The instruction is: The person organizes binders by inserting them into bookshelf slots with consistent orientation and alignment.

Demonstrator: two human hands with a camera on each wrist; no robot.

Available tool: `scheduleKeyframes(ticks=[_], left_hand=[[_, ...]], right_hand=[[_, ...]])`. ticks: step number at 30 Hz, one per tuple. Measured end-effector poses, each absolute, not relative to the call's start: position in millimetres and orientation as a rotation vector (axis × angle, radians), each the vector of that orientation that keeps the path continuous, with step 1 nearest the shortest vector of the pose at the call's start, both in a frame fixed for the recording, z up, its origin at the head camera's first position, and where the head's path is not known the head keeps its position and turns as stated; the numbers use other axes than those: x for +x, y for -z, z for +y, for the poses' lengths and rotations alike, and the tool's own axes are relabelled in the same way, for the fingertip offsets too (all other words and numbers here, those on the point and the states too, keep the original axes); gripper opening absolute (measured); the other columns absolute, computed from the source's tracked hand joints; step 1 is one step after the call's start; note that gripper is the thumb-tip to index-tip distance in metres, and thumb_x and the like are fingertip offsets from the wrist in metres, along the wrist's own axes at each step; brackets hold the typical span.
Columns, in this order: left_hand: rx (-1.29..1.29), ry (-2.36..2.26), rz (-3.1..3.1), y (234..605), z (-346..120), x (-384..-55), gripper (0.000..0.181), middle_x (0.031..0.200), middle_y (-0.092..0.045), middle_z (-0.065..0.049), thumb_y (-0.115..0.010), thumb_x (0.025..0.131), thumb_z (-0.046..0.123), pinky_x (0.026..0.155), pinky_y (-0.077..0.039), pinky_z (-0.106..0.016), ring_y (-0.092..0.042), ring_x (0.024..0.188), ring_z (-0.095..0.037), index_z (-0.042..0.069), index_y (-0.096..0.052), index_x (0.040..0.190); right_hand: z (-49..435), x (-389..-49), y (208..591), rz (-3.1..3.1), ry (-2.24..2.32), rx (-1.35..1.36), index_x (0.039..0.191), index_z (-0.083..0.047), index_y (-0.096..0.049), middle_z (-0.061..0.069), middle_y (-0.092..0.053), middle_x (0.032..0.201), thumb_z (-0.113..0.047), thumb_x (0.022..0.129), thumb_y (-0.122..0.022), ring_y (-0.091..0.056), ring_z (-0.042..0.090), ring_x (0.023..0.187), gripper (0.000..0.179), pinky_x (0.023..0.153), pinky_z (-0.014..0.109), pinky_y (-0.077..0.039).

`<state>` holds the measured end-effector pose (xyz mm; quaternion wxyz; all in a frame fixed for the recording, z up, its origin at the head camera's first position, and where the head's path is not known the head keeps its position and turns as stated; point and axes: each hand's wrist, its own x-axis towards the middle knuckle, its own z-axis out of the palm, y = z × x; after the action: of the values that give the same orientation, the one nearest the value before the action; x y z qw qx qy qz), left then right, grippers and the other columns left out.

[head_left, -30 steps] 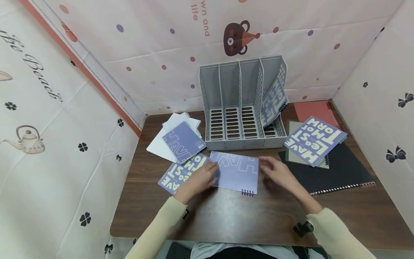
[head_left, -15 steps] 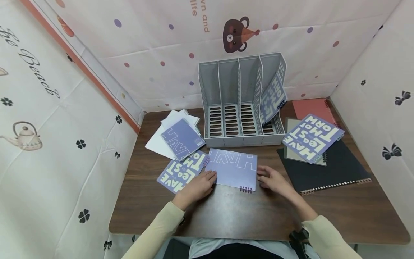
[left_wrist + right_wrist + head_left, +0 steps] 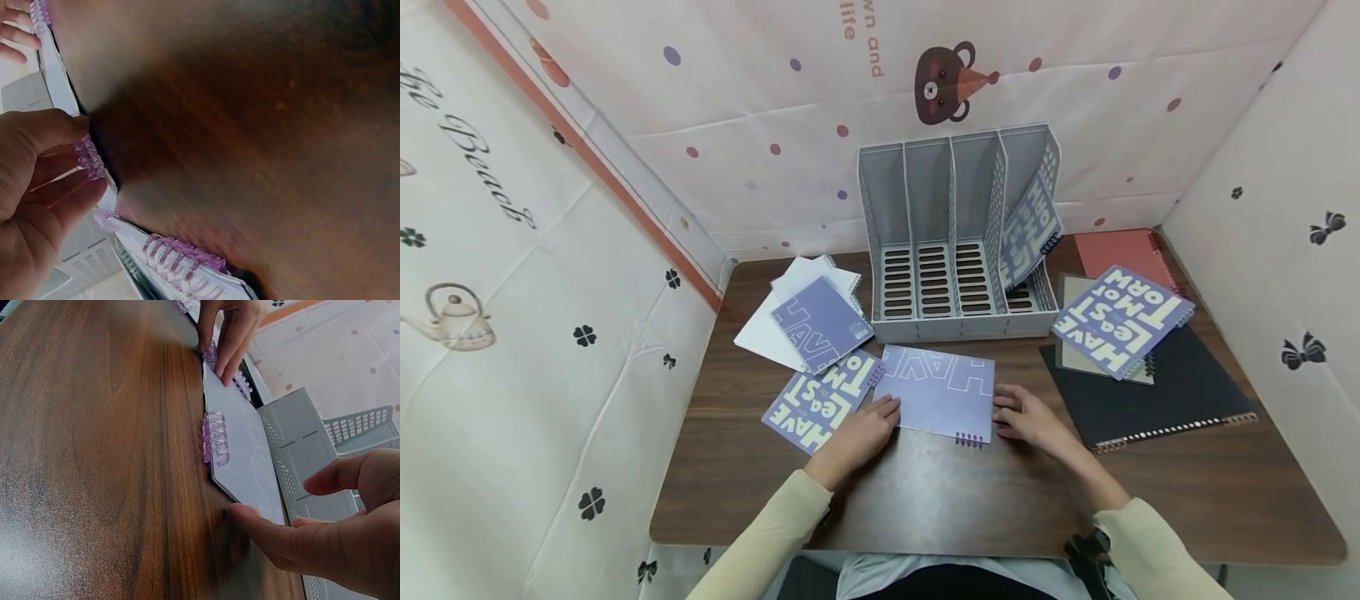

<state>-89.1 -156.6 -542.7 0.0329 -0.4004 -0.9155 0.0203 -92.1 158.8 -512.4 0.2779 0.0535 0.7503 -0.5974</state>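
A purple spiral notebook [image 3: 943,390] with large outlined letters lies flat at the middle of the table. My left hand [image 3: 863,427] is at its lower left corner, with thumb and fingers pinching round the purple coil [image 3: 91,157] in the left wrist view. At the opposite side, my right hand [image 3: 1028,418] has its fingertips right at the edge; the right wrist view shows its thumb [image 3: 334,476] raised and the fingers extended. Left of the notebook lies another purple notebook [image 3: 816,408] with pale block letters, partly covered by the left hand.
A grey file rack [image 3: 966,327] with a lettered notebook [image 3: 1030,233] in its right compartment stands behind. Purple and white notebooks [image 3: 760,333] are piled at left. At right lie a lettered notebook [image 3: 1122,321], a black spiral book [image 3: 1202,387] and a red notebook [image 3: 1123,254].
My right hand has come in against the notebook's right edge, and my left hand has settled at its lower left corner. The notebook stays in about the same place.
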Motion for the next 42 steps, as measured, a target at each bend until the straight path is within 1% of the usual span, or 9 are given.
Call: scheduleKeyframes(ticks=[7, 13, 17, 21, 25, 30, 36, 39, 42], left_hand=[[-1.244, 0.118, -2.77, 543.1, -158.0, -90.9, 0.018, 0.124, -0.069, -0.016, -0.067, 0.093, 0.006, 0.097, -0.054, -0.04, -0.067, 0.116, -0.031, -0.001, -0.072, 0.109], [-1.18, 0.262, -2.786, 544.1, -157.2, -89.5, 0.02, 0.12, -0.07, -0.012, -0.069, 0.092, 0.007, 0.083, -0.058, -0.035, -0.071, 0.103, -0.027, 0.001, -0.07, 0.111], [-1.123, 0.342, -2.778, 542.6, -152.4, -89.4, 0.02, 0.117, -0.071, -0.01, -0.069, 0.094, 0.011, 0.077, -0.059, -0.033, -0.072, 0.093, -0.024, 0.003, -0.07, 0.113], [-1.095, 0.416, -2.782, 540.0, -146.7, -90.5, 0.02, 0.112, -0.072, -0.008, -0.068, 0.095, 0.011, 0.079, -0.059, -0.032, -0.072, 0.092, -0.022, 0.004, -0.07, 0.113], [-1.091, 0.45, -2.789, 538.0, -141.9, -90.1, 0.015, 0.104, -0.072, -0.005, -0.069, 0.094, 0.011, 0.077, -0.058, -0.03, -0.071, 0.087, -0.018, 0.005, -0.069, 0.108], [-1.076, 0.439, -2.792, 536.2, -138.1, -88.0, 0.014, 0.098, -0.071, -0.003, -0.07, 0.093, 0.012, 0.073, -0.057, -0.029, -0.07, 0.083, -0.016, 0.006, -0.069, 0.105], [-1.059, 0.493, -2.777, 531.5, -133.8, -84.2, 0.014, 0.097, -0.072, -0.003, -0.071, 0.093, 0.013, 0.073, -0.058, -0.03, -0.07, 0.083, -0.016, 0.006, -0.07, 0.104], [-1.06, 0.498, -2.78, 530.8, -130.6, -82.5, 0.014, 0.098, -0.072, -0.002, -0.071, 0.093, 0.014, 0.073, -0.057, -0.028, -0.07, 0.083, -0.016, 0.007, -0.07, 0.105], [-1.081, 0.483, -2.79, 531.7, -126.0, -81.2, 0.014, 0.1, -0.072, -0.002, -0.071, 0.093, 0.015, 0.075, -0.057, -0.028, -0.07, 0.084, -0.016, 0.007, -0.07, 0.105]], right_hand=[[161.4, -92.5, 517.0, 2.001, 1.642, 0.132, 0.153, 0.013, -0.021, 0.039, -0.036, 0.149, 0.004, 0.104, -0.041, -0.055, 0.043, 0.125, 0.054, 0.093, 0.042, -0.055], [165.5, -90.2, 524.2, 1.986, 1.677, 0.123, 0.149, 0.02, -0.023, 0.042, -0.041, 0.142, 0.007, 0.101, -0.039, -0.062, 0.033, 0.113, 0.052, 0.091, 0.039, -0.057], [166.6, -88.0, 529.7, 1.949, 1.709, 0.068, 0.144, 0.024, -0.028, 0.043, -0.047, 0.136, 0.011, 0.1, -0.037, -0.064, 0.036, 0.113, 0.047, 0.091, 0.036, -0.057], [161.4, -87.0, 531.7, 1.915, 1.764, -0.02, 0.142, 0.024, -0.033, 0.042, -0.052, 0.133, 0.009, 0.1, -0.045, -0.063, 0.04, 0.118, 0.047, 0.092, 0.034, -0.056], [149.1, -85.0, 530.6, 1.823, 1.866, -0.02, 0.146, 0.021, -0.031, 0.038, -0.051, 0.139, 0.004, 0.1, -0.05, -0.061, 0.029, 0.122, 0.052, 0.096, 0.032, -0.053], [136.5, -83.4, 529.5, 1.445, 2.181, 0.142, 0.153, 0.013, -0.022, 0.027, -0.043, 0.146, 0.005, 0.103, -0.048, -0.057, 0.017, 0.124, 0.056, 0.109, 0.04, -0.043], [126.2, -81.4, 531.7, 1.002, 2.448, 0.336, 0.16, -0.002, -0.018, 0.012, -0.048, 0.147, 0.006, 0.104, -0.047, -0.049, 0.023, 0.135, 0.063, 0.115, 0.045, -0.035], [116.7, -80.1, 533.6, 0.959, 2.438, 0.389, 0.159, -0.005, -0.02, 0.013, -0.05, 0.147, 0.004, 0.104, -0.047, -0.045, 0.031, 0.139, 0.062, 0.114, 0.048, -0.036], [104.9, -79.6, 535.2, 1.003, 2.411, 0.424, 0.157, 0.0, -0.022, 0.02, -0.045, 0.15, 0.005, 0.105, -0.045, -0.038, 0.037, 0.142, 0.058, 0.112, 0.049, -0.038]])
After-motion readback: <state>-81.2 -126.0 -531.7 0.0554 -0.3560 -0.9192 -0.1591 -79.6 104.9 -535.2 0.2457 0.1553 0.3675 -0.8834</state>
